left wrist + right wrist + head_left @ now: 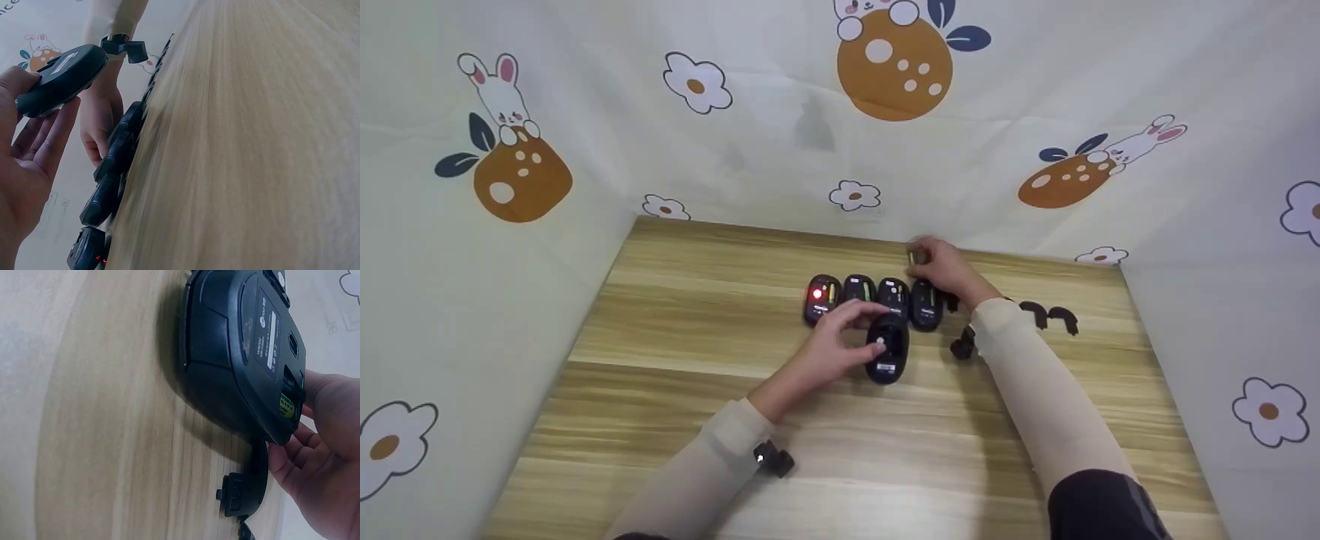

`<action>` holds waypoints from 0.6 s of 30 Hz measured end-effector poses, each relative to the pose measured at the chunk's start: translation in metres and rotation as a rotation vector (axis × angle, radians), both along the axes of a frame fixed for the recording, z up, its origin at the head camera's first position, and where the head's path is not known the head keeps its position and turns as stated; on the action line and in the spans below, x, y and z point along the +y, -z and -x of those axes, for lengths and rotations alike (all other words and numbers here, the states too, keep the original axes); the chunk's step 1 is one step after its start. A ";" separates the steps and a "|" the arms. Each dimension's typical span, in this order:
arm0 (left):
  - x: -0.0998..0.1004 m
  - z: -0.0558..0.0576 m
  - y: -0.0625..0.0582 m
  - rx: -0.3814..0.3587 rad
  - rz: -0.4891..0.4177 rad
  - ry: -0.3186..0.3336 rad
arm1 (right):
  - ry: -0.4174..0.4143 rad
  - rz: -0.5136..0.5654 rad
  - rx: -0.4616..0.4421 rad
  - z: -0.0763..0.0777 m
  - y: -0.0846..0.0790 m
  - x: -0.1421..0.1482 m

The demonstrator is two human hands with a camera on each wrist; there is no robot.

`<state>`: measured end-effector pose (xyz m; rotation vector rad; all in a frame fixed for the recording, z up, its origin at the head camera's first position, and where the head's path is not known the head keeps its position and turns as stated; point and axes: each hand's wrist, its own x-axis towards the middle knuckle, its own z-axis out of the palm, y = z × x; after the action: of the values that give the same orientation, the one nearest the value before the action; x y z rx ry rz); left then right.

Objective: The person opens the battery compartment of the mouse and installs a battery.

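Observation:
My left hand [840, 341] grips a black computer mouse [888, 367] with its underside turned up, an open battery slot showing in it. The left wrist view shows that mouse [67, 76] raised off the table between thumb and fingers. At the back edge, my right hand [949, 270] pinches a small yellowish battery [914, 258] between thumb and fingertips. Several more mice lie upside down in a row, among them the rightmost mouse [925, 306] just in front of my right hand. In the right wrist view a battery [287, 406] sits inside a mouse's slot.
The leftmost mouse [822, 300] glows red underneath. Curved black covers [1063, 319] lie right of the row, one cover [247, 492] close to my right hand. A patterned cloth wall [765, 165] rises behind the wooden table [697, 315] and at both sides.

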<state>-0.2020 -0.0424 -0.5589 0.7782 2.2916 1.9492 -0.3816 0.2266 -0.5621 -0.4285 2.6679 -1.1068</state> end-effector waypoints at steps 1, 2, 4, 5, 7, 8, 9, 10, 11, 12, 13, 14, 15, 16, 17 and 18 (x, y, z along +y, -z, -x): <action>0.000 0.000 0.000 -0.001 0.000 0.000 | 0.000 0.010 0.004 0.000 0.000 0.000; 0.000 -0.001 0.000 -0.004 0.000 0.000 | -0.001 0.018 0.011 0.000 0.000 -0.001; 0.000 -0.001 -0.001 -0.006 0.001 0.000 | 0.000 0.039 0.022 0.000 0.000 -0.001; 0.000 -0.001 -0.001 -0.006 0.002 0.000 | 0.000 0.049 0.027 -0.001 0.000 -0.002; 0.000 -0.001 -0.001 -0.006 0.007 -0.002 | -0.001 0.071 0.031 -0.001 0.000 -0.002; 0.000 -0.001 -0.001 -0.006 0.008 -0.003 | -0.002 0.080 0.035 -0.002 0.000 -0.002; 0.000 -0.001 -0.001 -0.006 0.010 -0.004 | -0.002 0.090 0.038 -0.002 0.001 -0.002; 0.000 -0.001 -0.001 -0.006 0.010 -0.005 | -0.001 0.101 0.040 -0.002 0.002 -0.001; 0.000 -0.001 -0.001 -0.006 0.009 -0.006 | -0.001 0.107 0.046 -0.002 0.003 -0.001; 0.000 -0.001 -0.001 -0.007 0.009 -0.006 | 0.000 0.115 0.052 -0.002 0.003 -0.001; 0.000 -0.001 -0.001 -0.008 0.006 -0.004 | 0.002 0.119 0.060 -0.003 0.004 -0.001; 0.000 -0.001 -0.002 -0.011 0.001 -0.003 | 0.005 0.123 0.068 -0.003 0.005 0.000; 0.000 -0.001 -0.002 -0.011 0.000 -0.002 | 0.012 0.130 0.071 -0.003 0.005 0.000; 0.000 -0.001 -0.002 -0.011 -0.004 -0.001 | 0.017 0.135 0.077 -0.004 0.006 0.000; 0.000 0.000 -0.001 -0.009 -0.007 0.001 | 0.023 0.141 0.081 -0.004 0.006 0.000; 0.000 0.000 -0.001 -0.007 -0.009 0.003 | 0.031 0.150 0.082 -0.005 0.005 0.000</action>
<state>-0.2019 -0.0425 -0.5580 0.7741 2.2776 1.9595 -0.3771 0.2264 -0.5676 -0.4706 2.6793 -1.3326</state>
